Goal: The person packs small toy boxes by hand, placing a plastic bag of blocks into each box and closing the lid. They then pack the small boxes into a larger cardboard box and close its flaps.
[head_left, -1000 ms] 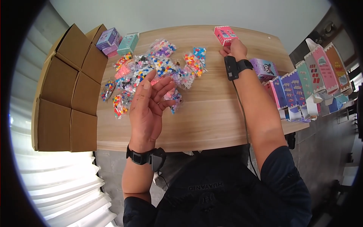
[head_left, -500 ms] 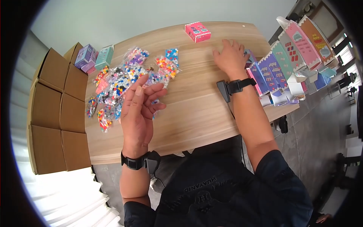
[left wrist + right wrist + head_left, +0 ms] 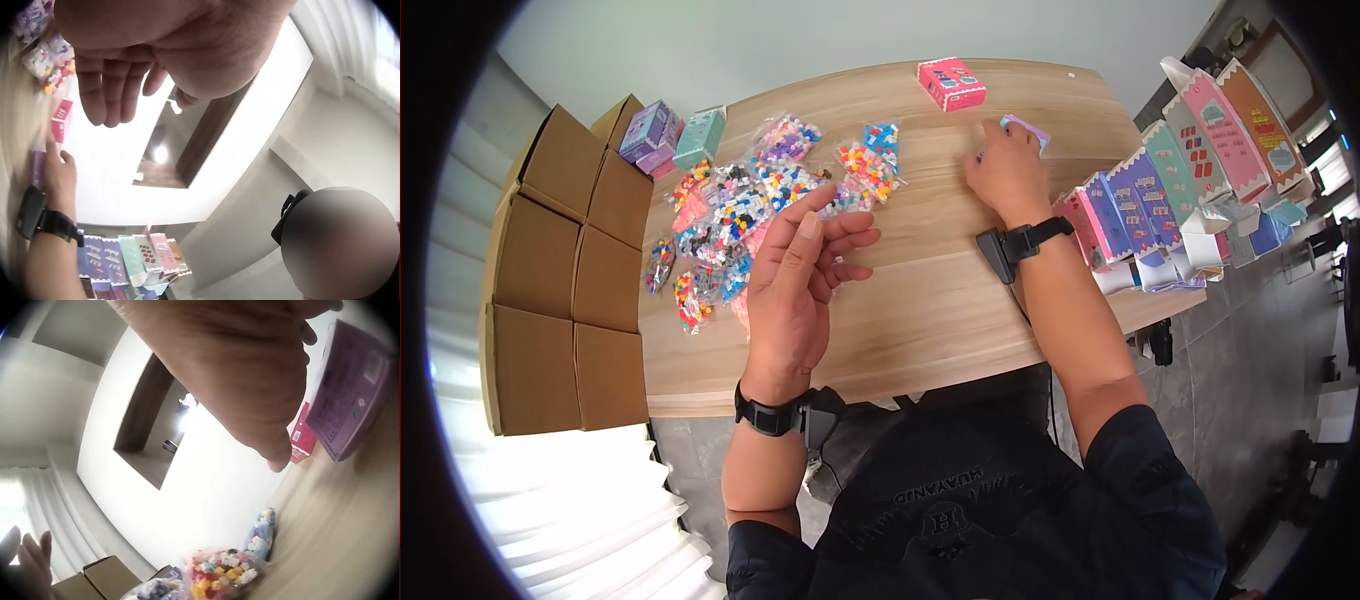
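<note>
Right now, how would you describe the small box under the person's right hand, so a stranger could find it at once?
Look at the wooden table, near its far edge. The right hand holds the purple box there. The pink box lies apart, untouched, and the bead bags are transparent.

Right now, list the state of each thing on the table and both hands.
Left hand: raised, fingers relaxed, holding nothing.
Right hand: gripping the purple box.
Pink box: closed, lying flat.
Bead bags: sealed, piled.
Tall cartons: standing, some flaps open.
</note>
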Demonstrator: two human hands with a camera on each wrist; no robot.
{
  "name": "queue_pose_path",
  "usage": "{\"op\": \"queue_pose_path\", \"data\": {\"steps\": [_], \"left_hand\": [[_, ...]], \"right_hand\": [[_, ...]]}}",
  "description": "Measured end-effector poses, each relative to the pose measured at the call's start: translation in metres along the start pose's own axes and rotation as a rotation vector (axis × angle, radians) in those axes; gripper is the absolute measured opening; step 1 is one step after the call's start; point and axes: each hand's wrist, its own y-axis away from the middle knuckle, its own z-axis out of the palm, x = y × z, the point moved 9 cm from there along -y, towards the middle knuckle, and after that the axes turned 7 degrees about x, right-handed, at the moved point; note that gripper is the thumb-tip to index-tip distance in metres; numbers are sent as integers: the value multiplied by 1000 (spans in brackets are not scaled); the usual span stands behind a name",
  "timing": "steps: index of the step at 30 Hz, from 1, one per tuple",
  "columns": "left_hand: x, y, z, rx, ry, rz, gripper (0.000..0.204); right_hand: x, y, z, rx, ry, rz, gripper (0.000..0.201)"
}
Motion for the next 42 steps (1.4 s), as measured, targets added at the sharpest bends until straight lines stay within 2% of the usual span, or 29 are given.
{"op": "queue_pose_path", "data": {"steps": [3, 6, 9, 12, 15, 18, 21, 23, 26, 29, 32, 35, 38, 41, 42], "left_hand": [[0, -1, -4, 11, -44, 8, 49], [0, -5, -13, 40, -84, 27, 50], [5, -12, -16, 158, -131, 56, 53], [0, -23, -19, 162, 27, -41, 56], [-14, -30, -15, -8, 150, -251, 57], [-17, -25, -23, -82, 173, -256, 54], [-6, -25, -42, 64, 233, -123, 49], [7, -19, -62, 137, 253, -74, 44], [10, -15, -75, 175, 364, -68, 47], [17, -10, -67, 121, 334, -42, 50], [17, -9, -66, 98, 335, -48, 52], [14, -11, -72, 140, 322, -42, 49], [9, -15, -81, 205, 369, -75, 43], [4, -19, -80, 177, 459, -123, 41], [4, -20, -79, 149, 410, -94, 40]], "right_hand": [[8, 3, 2, 87, 21, -75, 54], [-8, 10, -47, 270, -243, -282, 52], [-54, 28, -102, 57, -676, -453, 48], [-111, 68, -140, -137, -789, -901, 54], [-144, 100, -148, -216, -825, -1079, 54], [-156, 109, -136, -236, -816, -1124, 54], [-140, 66, -118, -93, -1230, -848, 43], [-109, 15, -41, -120, -901, -387, 45], [-117, 28, -5, -227, -657, -452, 48], [-125, 40, 15, -113, -539, -628, 48], [-119, 31, 28, -203, -587, -499, 43], [-103, 18, 17, -183, -668, -317, 35], [-77, 0, 13, -150, -944, -151, 26], [-71, 7, 0, -370, -1334, 36, 25], [-76, 12, -11, -405, -1293, -15, 25]]}}
